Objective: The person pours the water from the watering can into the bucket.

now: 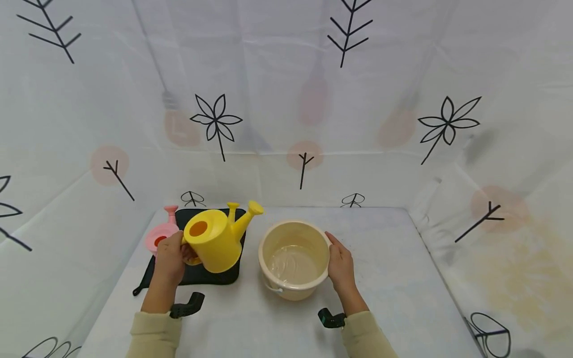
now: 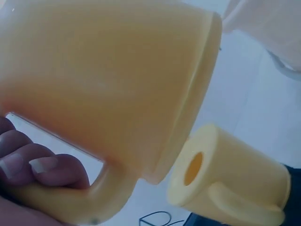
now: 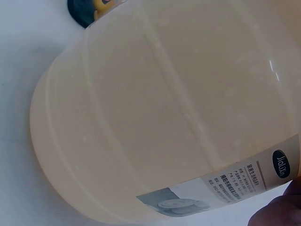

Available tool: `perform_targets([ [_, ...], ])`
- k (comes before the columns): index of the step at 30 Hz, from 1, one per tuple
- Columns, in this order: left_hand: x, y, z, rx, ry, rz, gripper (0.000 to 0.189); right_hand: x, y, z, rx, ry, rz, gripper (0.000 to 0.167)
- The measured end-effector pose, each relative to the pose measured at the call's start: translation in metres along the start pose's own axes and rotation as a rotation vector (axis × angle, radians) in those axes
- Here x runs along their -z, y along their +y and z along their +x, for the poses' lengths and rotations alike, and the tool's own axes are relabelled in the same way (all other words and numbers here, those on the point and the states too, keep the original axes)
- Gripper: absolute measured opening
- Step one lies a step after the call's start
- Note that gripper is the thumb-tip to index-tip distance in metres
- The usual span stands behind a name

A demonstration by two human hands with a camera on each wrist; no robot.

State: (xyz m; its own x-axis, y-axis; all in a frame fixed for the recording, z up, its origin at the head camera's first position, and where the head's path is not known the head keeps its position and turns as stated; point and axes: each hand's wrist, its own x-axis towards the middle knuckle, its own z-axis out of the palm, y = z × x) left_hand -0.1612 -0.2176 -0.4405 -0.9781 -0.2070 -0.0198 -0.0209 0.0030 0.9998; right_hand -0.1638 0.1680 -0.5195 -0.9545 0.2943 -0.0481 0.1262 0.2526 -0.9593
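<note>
My left hand grips the handle of a yellow watering can, raised over a black board, its spout pointing up and right toward the bucket. In the left wrist view the fingers curl round that handle. My right hand holds the right side of a cream bucket near its rim. The bucket's inside shows a glossy bottom, and its bail hangs down at the front left. A printed label runs along the bucket's side beside the right fingertips.
On the black board at the left stand a pink watering can and a second yellow watering can, mostly hidden behind the held one in the head view. A white table carries everything, with printed cloth walls around it.
</note>
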Motion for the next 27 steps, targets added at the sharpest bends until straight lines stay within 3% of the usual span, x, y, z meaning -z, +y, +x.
perform_targets([
  [5, 0.009, 0.007, 0.005, 0.013, 0.028, -0.1, 0.054, 0.001, 0.0, 0.0, 0.001, 0.002, -0.001, 0.047],
  [9, 0.015, 0.01, 0.007, 0.028, 0.095, -0.101, 0.053, 0.001, 0.001, 0.0, 0.002, 0.004, -0.004, 0.047],
  [16, 0.025, 0.011, 0.011, -0.014, 0.161, -0.185, 0.054, 0.001, 0.001, 0.0, 0.004, 0.001, -0.007, 0.047],
  [22, 0.033, 0.013, 0.014, 0.06, 0.277, -0.226, 0.052, 0.001, 0.001, 0.0, 0.002, -0.001, -0.009, 0.047],
  [27, 0.037, 0.011, 0.018, 0.065, 0.352, -0.236, 0.052, 0.001, 0.001, 0.0, 0.006, -0.004, -0.007, 0.046],
])
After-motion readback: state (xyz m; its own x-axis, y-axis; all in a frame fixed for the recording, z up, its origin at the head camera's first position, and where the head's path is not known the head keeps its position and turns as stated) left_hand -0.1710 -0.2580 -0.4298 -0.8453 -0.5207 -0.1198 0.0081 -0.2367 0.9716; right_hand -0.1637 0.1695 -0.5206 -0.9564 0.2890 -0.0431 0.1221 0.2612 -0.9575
